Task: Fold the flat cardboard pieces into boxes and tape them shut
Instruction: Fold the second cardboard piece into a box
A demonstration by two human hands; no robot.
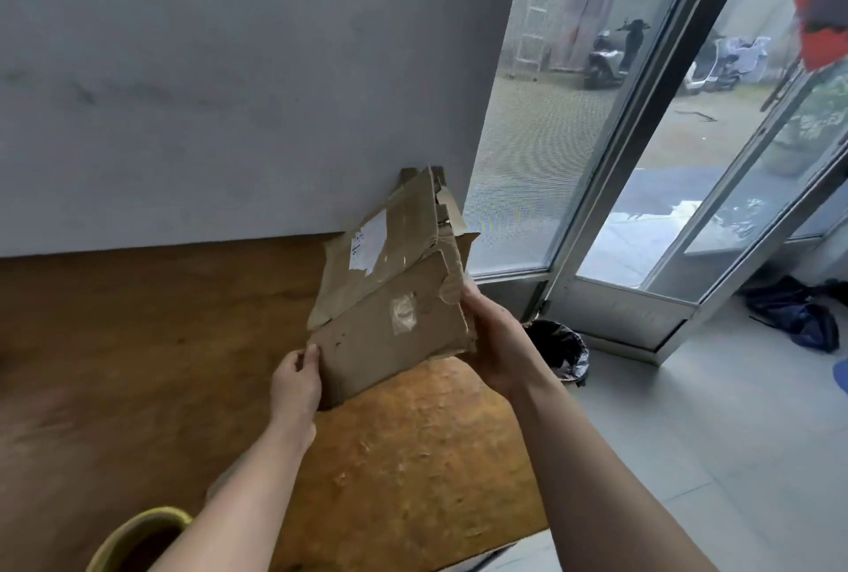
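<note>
Brown flattened cardboard pieces [390, 319] are held above the desk [413, 457], long axis running near-left to far-right; left hand [296, 383] fingers pinch the near-left corner, right hand [491, 337] fingers clamp the right edge.

Both hands [296, 381] [493, 342] grip flattened cardboard [390, 296] (above table [137, 342]).

A brown wooden table [137, 365] stands against the grey wall, its top scuffed and blotchy, paler and rougher toward the near right edge. At its near left corner shows a yellow-rimmed pot [133, 535] – whether it rests on the table cannot be told. To the right lies a pale tiled floor [734, 434]. A black-lined bin [560, 349] stands on it just beside the table's far right corner, and a dark blue bundle [798, 319] lies farther right.
</note>
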